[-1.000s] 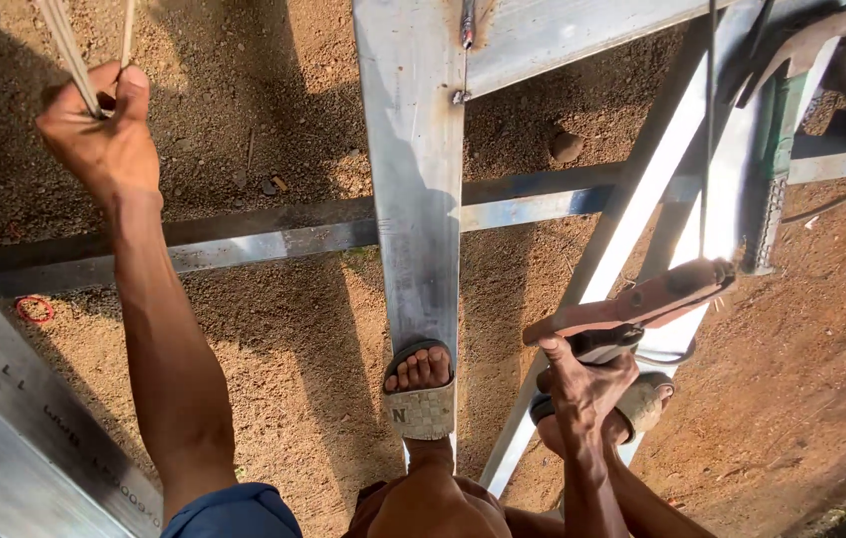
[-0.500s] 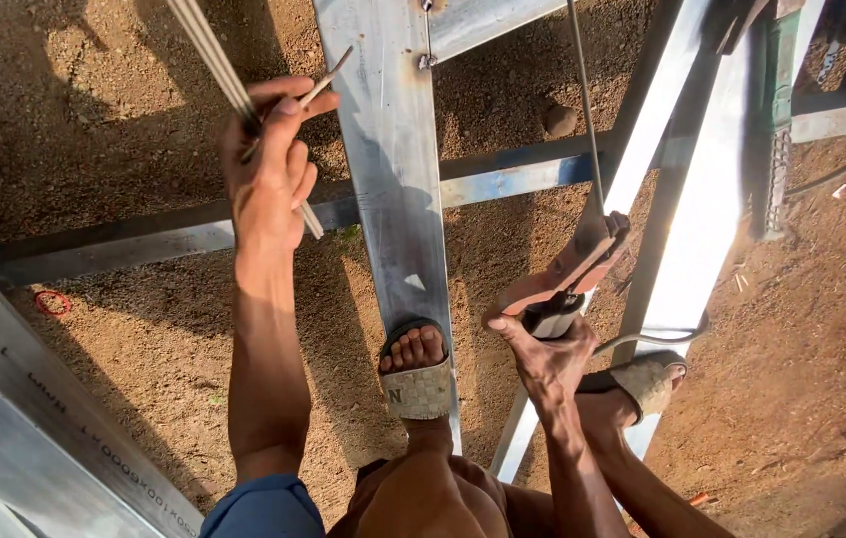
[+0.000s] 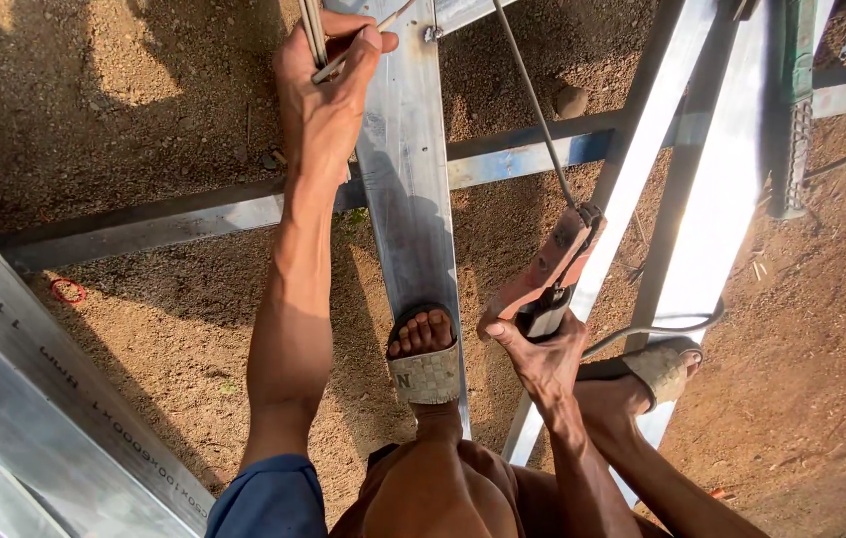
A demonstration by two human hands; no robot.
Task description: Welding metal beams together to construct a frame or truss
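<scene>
Sandalled foot (image 3: 424,351) on metal beam (image 3: 405,189)

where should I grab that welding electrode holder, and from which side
Grip the electrode holder by its insulated handle at the lower end, coming from below, as the right hand does. The cable leaves the upper end, and the clamp lever runs along the top, so a low grip leaves both free.

Thin rods (image 3: 315,35) in left hand (image 3: 328,95): upper lengths cut off by top edge, count not discernible. Cable (image 3: 535,110) from electrode holder (image 3: 548,279): runs out at top edge. Holder grip: covered by right hand (image 3: 538,354). Green-handled tool (image 3: 794,110): top cropped. Metal beam (image 3: 34,399), lower left: cropped by left and bottom edges. Right sandal (image 3: 662,367): partly behind forearm.
</scene>
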